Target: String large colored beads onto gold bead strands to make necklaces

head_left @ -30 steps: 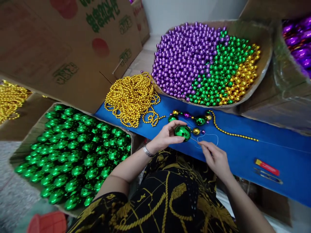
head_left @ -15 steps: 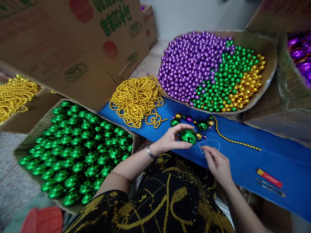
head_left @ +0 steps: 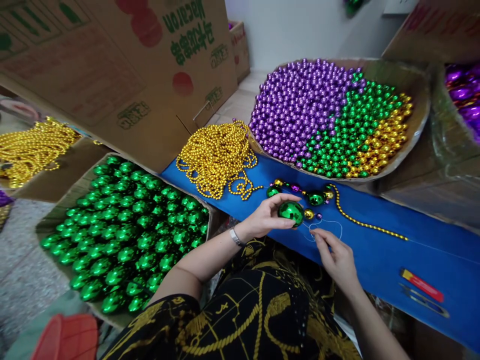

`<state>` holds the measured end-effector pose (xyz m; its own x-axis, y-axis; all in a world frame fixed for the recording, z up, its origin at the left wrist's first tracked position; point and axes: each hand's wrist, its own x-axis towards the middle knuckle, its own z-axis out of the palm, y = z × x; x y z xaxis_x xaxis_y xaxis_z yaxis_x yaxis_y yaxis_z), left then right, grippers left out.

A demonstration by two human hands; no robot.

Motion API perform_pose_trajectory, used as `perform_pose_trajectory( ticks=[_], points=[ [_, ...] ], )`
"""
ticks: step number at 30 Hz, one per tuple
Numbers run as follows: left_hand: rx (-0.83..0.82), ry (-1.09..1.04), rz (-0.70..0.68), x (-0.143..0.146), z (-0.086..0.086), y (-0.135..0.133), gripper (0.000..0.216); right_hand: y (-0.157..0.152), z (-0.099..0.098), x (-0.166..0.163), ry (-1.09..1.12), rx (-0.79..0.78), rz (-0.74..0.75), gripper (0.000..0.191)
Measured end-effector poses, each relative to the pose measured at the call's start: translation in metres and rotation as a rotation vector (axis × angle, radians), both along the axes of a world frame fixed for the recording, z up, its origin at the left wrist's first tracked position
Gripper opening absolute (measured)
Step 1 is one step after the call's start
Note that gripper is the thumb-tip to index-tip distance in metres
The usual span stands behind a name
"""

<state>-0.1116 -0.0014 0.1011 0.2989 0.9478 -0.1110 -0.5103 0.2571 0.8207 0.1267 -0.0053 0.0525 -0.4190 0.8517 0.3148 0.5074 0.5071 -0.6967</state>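
Between the thumb and fingers of my left hand (head_left: 267,216) is a large shiny green ball (head_left: 290,213), held just above the blue table (head_left: 371,265). My right hand (head_left: 335,252) pinches a thin white string (head_left: 340,227) that loops beside the ball. Close to the ball lie a gold bead (head_left: 309,214) and a small purple bead (head_left: 319,216). Behind my hands, a strand of mixed beads (head_left: 295,188) with another green ball (head_left: 315,198) runs along the table. A chain of small gold beads (head_left: 356,217) trails off it to the right, ending in bare string.
At left stands a carton of green balls (head_left: 123,235). A heap of gold bead chains (head_left: 217,155) lies beside a tall cardboard box (head_left: 112,65). Behind is a tray of purple, green and gold beads (head_left: 422,117). A red cutter (head_left: 422,285) and metal snips (head_left: 423,300) lie at right.
The whole view has shifted slightly, so most things sit a little further right and lower. My hands keep nearly the same hold on the green ball and the string.
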Motion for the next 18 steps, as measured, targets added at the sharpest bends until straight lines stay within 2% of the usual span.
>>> perform_pose_trajectory(
  ticks=[7,13,18],
  points=[
    [0.009,-0.011,0.015,-0.001,0.005,-0.007,0.055,-0.002,-0.001,0.000,-0.004,-0.011,0.016,0.020],
    [0.128,0.106,0.071,-0.003,0.007,-0.014,0.055,0.000,0.001,-0.006,-0.008,0.053,0.044,0.021],
    [0.148,0.118,0.102,-0.004,0.007,-0.018,0.057,0.001,0.004,-0.010,0.008,0.094,0.070,0.020]
  ],
)
